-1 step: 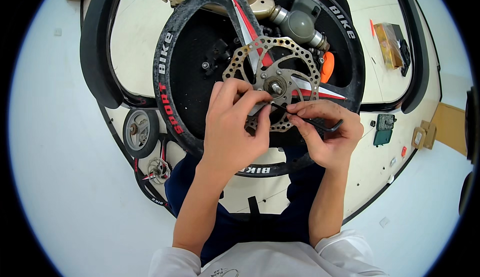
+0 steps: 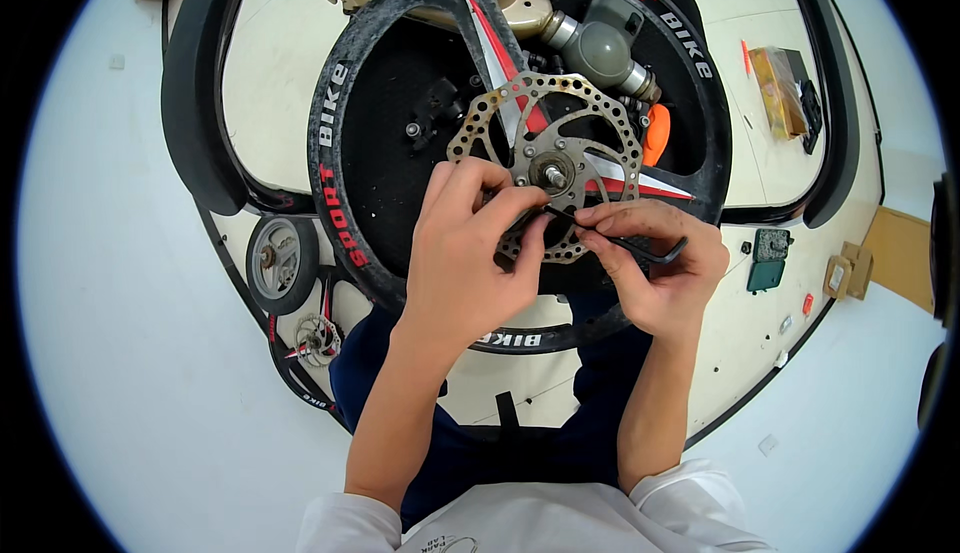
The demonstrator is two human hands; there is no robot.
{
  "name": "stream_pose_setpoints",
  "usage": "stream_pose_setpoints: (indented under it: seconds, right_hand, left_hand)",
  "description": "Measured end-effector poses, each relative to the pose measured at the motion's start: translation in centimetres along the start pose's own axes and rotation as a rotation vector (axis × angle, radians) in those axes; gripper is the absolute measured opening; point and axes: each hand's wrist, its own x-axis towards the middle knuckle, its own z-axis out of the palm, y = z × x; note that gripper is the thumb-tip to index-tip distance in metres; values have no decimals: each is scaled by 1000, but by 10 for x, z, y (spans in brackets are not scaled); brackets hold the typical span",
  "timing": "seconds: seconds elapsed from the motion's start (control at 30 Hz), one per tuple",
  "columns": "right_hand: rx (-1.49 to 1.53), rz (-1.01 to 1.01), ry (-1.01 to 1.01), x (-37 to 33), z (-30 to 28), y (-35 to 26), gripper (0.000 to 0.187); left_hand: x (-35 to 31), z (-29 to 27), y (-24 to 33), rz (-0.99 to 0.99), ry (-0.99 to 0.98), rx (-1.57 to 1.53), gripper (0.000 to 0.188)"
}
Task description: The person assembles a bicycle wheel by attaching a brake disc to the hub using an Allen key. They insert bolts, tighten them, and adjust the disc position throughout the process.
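Observation:
A black spoked bike wheel (image 2: 329, 158) with red and white accents lies flat before me. Bolted at its hub is a steel disc brake rotor (image 2: 610, 101), ringed with holes, and a threaded axle end (image 2: 554, 175) sticks up in the middle. My right hand (image 2: 660, 253) pinches a black L-shaped hex key (image 2: 630, 247) just below the hub. The key's far end meets the fingertips of my left hand (image 2: 478, 238). Thumb and forefinger there are pinched together; whatever is between them is too small and hidden to name. Both hands hover over the rotor's lower part.
Beneath the wheel are a grey-green motor-like part (image 2: 595, 48), an orange-handled object (image 2: 656, 135) and black small parts (image 2: 435, 113). A smaller wheel (image 2: 283, 265) and another rotor (image 2: 318, 340) lie at left. Cardboard boxes (image 2: 847, 268) and a green case (image 2: 767, 273) sit at right.
My left thumb and forefinger have shifted very slightly to the right at the end of the hex key. My right hand and the wheel look the same.

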Motion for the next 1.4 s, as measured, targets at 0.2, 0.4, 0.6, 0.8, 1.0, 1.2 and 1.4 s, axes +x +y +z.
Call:
stream_pose_setpoints:
  seconds: [0.2,0.4,0.6,0.8,1.0,1.2,1.4]
  right_hand:
    - [-18,51,-13,3,-2,-5,15]
    - [-57,-38,-1,4,4,-3,20]
    - [-134,-102,-79,6,5,-8,25]
    - [-139,-65,-39,5,5,-9,31]
    - [-174,-60,-19,6,12,-8,33]
    - [-208,-47,-7,5,14,-8,28]
    - [-132,-8,43,4,10,-5,24]
  left_hand:
    - [-2,5,-9,99,22,42,25]
    - [-3,9,-11,131,45,50,25]
    - [-4,11,-13,155,53,67,24]
    - [-5,12,-13,138,78,74,24]
    - [-2,12,-10,108,93,42,25]
    - [-2,5,-13,97,26,21,28]
    - [0,-1,-12,83,-1,-5,26]
